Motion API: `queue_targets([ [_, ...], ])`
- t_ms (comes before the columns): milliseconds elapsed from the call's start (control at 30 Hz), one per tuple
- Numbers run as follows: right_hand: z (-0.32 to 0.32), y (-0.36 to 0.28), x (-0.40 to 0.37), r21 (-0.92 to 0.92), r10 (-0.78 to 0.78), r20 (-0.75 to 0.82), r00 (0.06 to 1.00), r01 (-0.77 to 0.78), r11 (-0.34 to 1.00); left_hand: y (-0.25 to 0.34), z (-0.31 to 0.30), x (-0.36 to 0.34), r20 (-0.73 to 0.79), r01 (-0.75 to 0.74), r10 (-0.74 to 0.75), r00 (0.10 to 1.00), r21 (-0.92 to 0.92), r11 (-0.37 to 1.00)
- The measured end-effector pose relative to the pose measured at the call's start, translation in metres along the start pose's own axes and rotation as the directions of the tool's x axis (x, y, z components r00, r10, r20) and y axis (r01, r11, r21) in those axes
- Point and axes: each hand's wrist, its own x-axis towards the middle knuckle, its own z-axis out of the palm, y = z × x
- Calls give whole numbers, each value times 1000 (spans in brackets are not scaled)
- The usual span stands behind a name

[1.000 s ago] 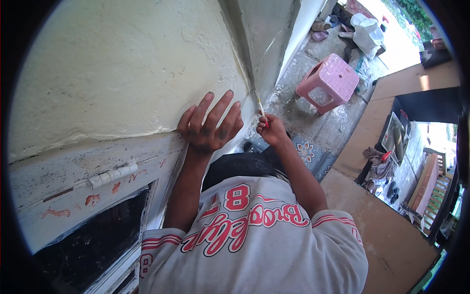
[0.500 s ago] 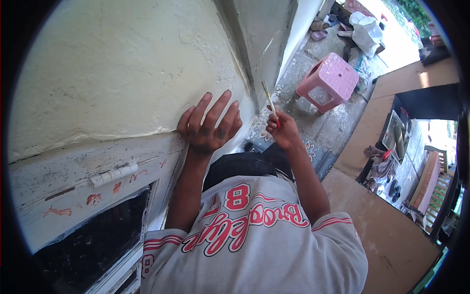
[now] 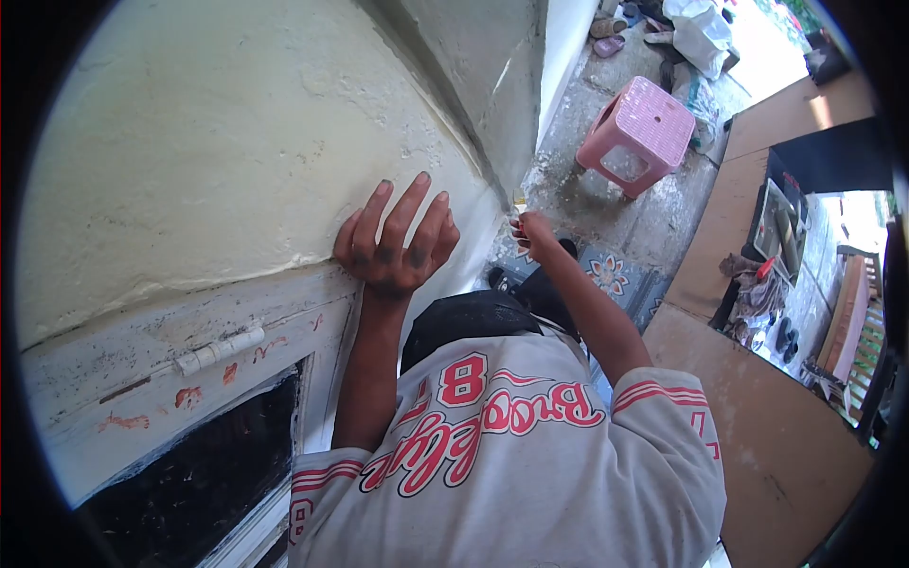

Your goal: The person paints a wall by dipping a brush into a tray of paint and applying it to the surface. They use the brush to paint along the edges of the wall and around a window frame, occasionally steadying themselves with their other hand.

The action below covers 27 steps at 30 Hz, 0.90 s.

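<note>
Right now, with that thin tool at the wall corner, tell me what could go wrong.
1. The left hand lies flat on the cream wall with dark-stained fingers; it may smudge the surface.
2. The right hand pinches a thin tool at the wall's corner edge, and the hand hides most of it; a slip could mark the grey side face.

Rough cream wall (image 3: 218,142), pink stool (image 3: 637,133) — sunlit concrete floor (image 3: 578,189), patterned mat (image 3: 615,275)

A: "Your shirt (image 3: 530,502) is pale grey and short-sleeved, with red script lettering (image 3: 473,440) across it."
B: "You've a red 8 (image 3: 461,379) beside it, and red stripes ring your sleeves (image 3: 663,407)."
A: "Dark smudges mark the fingers (image 3: 417,204) of your left hand (image 3: 393,256)."
</note>
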Motion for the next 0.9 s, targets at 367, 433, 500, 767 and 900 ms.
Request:
queue_targets([
  [367, 11, 15, 71, -87, -34, -159, 987, 20, 996, 2, 1, 4, 48, -116, 114, 992, 38, 993],
  [433, 16, 15, 83, -239, -5, -108, 994, -21, 971, 2, 0, 4, 56, -132, 130, 990, 36, 991],
  [500, 20, 15, 88, -247, -1, -125, 992, -31, 969, 1, 1, 3, 68, -137, 134, 989, 45, 990],
  [767, 23, -5, 47, 45, -41, -68, 997, 44, 998, 0, 0, -1, 89, -107, 102, 991, 54, 993],
  [900, -14, -5, 1, 141, -101, 99, 990, 86, 986, 0, 0, 0, 77, -94, 91, 993, 45, 995],
])
